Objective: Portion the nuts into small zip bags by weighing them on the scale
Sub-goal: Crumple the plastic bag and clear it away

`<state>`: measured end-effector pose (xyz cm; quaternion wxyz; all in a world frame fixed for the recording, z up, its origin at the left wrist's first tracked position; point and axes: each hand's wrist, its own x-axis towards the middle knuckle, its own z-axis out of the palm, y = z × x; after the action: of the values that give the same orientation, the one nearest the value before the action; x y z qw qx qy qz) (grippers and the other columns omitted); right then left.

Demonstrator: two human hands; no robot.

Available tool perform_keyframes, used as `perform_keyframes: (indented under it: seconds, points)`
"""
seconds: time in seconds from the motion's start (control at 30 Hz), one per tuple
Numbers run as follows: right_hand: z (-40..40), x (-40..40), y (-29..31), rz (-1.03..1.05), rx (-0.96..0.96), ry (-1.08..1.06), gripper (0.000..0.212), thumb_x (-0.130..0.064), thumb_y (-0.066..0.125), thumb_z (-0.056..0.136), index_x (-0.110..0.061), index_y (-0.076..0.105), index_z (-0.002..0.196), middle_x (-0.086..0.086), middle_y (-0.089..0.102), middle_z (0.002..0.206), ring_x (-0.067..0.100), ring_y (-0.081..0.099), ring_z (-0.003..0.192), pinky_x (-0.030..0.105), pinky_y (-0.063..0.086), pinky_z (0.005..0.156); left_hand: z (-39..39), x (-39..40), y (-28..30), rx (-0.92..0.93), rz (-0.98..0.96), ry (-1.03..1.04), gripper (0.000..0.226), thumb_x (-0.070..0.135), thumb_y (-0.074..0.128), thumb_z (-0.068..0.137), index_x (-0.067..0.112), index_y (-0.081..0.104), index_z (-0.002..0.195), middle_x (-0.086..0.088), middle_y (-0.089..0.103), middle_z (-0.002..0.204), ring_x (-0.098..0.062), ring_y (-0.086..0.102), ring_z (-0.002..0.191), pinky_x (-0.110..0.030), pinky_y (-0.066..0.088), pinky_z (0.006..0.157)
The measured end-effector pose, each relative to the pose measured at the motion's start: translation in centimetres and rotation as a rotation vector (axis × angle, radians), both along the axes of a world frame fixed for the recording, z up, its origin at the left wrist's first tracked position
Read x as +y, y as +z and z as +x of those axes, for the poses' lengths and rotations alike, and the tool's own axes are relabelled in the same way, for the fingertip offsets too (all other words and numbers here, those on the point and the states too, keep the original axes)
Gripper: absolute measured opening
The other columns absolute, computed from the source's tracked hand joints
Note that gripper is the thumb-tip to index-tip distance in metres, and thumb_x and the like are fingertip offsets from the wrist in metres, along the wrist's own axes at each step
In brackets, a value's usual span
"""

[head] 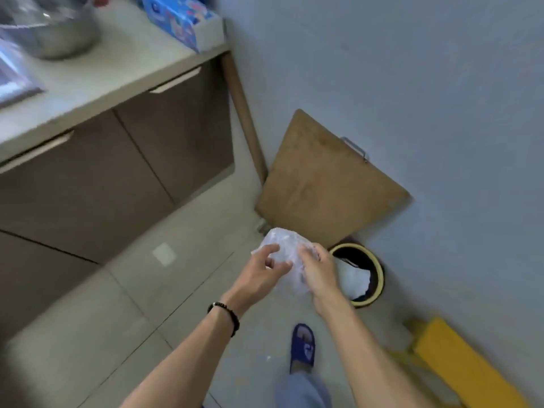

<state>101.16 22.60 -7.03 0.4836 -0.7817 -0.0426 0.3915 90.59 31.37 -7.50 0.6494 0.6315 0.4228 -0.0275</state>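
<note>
Left hand (265,267): we see it with a beaded bracelet (225,315) on the wrist, fingers curled and pinching the near edge of a crumpled clear plastic wrap (284,245).
Right hand (316,267): we see it gripping the same wrap from the other side, fingers bent round the bundle.
Plastic wrap: thin, translucent, bunched into a loose ball between both hands; we cannot tell whether anything is inside. It hangs above the floor, just beside the bin.
Bin (378,285): round, yellow-rimmed, dark inside, with white crumpled waste at the bottom; it stands against the wall, under the leaning wooden board (326,187).
Step in hand: we judge this a side errand, discarding packaging, not weighing.
Next move: we reckon the bundle must go over the bin mouth and be let go, then we turn back to the counter (123,81).
Counter: a steel bowl (59,39) and a blue box (179,22), perhaps the zip bags, rest there.
Nuts and scale: we cannot make them out.
Floor: a blue slipper (303,346) and a yellow object (459,363) near the wall.
</note>
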Motion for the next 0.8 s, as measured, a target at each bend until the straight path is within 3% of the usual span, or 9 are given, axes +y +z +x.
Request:
perform_keyframes:
  seconds: [0.1,0.2,0.37,0.43,0.53,0.63,0.7,0.73,0.8]
  points:
    - [6.6,-4.6,-6.3,-0.107,0.059,-0.128,0.012,-0.021,0.052,0.097,-0.015,0.062,0.099,0.001,0.054,0.079,0.014,0.050,0.067,0.028,0.043,0.062,7.6,-4.0,-6.7,0.070,-0.082,-0.068,0.052,0.037,0.060,0.093,0.023,0.043,0.140,-0.004,0.054,0.105,-0.012,0.057,0.088,-0.023,0.049,0.078]
    - [12.8,-8.4,-12.5,-0.208,0.082,-0.229,0.020,-0.018,0.054,0.097,-0.017,0.054,0.077,0.002,0.048,0.070,0.014,0.043,0.058,0.027,0.039,0.054,14.4,-7.3,-12.9,0.112,-0.160,-0.132,0.048,0.033,0.059,0.095,0.022,0.044,0.140,0.001,0.053,0.097,-0.011,0.055,0.086,-0.023,0.047,0.078]
    - [20.8,-11.9,-21.6,-0.326,0.076,-0.285,0.019,-0.023,0.054,0.095,-0.020,0.051,0.076,0.003,0.053,0.081,0.019,0.049,0.068,0.030,0.043,0.061,22.2,-10.0,-22.7,0.162,-0.218,-0.181,0.051,0.032,0.060,0.095,0.020,0.042,0.141,0.002,0.054,0.088,-0.015,0.056,0.084,-0.022,0.046,0.072]
    - [23.2,-12.4,-25.1,-0.359,0.083,-0.296,0.019,-0.022,0.053,0.095,-0.021,0.051,0.076,0.002,0.055,0.083,0.020,0.053,0.073,0.032,0.045,0.066,24.8,-10.2,-26.3,0.192,-0.236,-0.208,0.050,0.035,0.058,0.095,0.022,0.042,0.140,0.003,0.056,0.096,-0.018,0.057,0.093,-0.022,0.047,0.076]
    - [25.8,-12.8,-29.5,-0.395,0.038,-0.268,0.012,-0.022,0.051,0.095,-0.019,0.056,0.084,0.004,0.055,0.082,0.019,0.052,0.071,0.029,0.043,0.061,27.8,-10.2,-30.9,0.226,-0.232,-0.230,0.049,0.037,0.058,0.095,0.024,0.043,0.140,-0.002,0.057,0.115,-0.024,0.056,0.110,-0.031,0.045,0.096]
    - [27.8,-12.9,-33.2,-0.448,-0.005,-0.214,0.014,-0.024,0.049,0.096,-0.017,0.054,0.084,0.002,0.052,0.080,0.022,0.054,0.076,0.031,0.042,0.064,29.7,-10.4,-34.7,0.246,-0.234,-0.252,0.049,0.034,0.058,0.095,0.021,0.043,0.140,-0.003,0.055,0.124,-0.019,0.054,0.107,-0.021,0.043,0.090]
    - [28.5,-12.9,-34.9,-0.477,-0.019,-0.141,0.011,-0.027,0.051,0.095,-0.017,0.056,0.097,-0.001,0.055,0.086,0.027,0.059,0.088,0.033,0.045,0.071,30.2,-10.7,-36.2,0.253,-0.230,-0.266,0.048,0.031,0.060,0.095,0.020,0.044,0.138,-0.001,0.051,0.123,-0.013,0.051,0.099,-0.006,0.042,0.074]
    - [28.7,-13.0,-35.3,-0.486,-0.019,-0.100,0.016,-0.029,0.052,0.096,-0.018,0.056,0.107,-0.001,0.057,0.096,0.027,0.060,0.097,0.035,0.048,0.078,30.2,-10.8,-36.8,0.264,-0.204,-0.289,0.048,0.033,0.060,0.094,0.021,0.044,0.138,-0.001,0.049,0.125,-0.012,0.050,0.099,-0.006,0.042,0.073]
    - [28.8,-13.2,-35.0,-0.512,-0.044,-0.011,0.035,-0.032,0.054,0.097,-0.019,0.052,0.130,-0.001,0.056,0.122,0.025,0.056,0.115,0.034,0.045,0.093,29.8,-11.0,-37.0,0.295,-0.094,-0.381,0.050,0.037,0.057,0.095,0.023,0.041,0.141,-0.003,0.047,0.135,-0.016,0.049,0.110,-0.019,0.041,0.087]
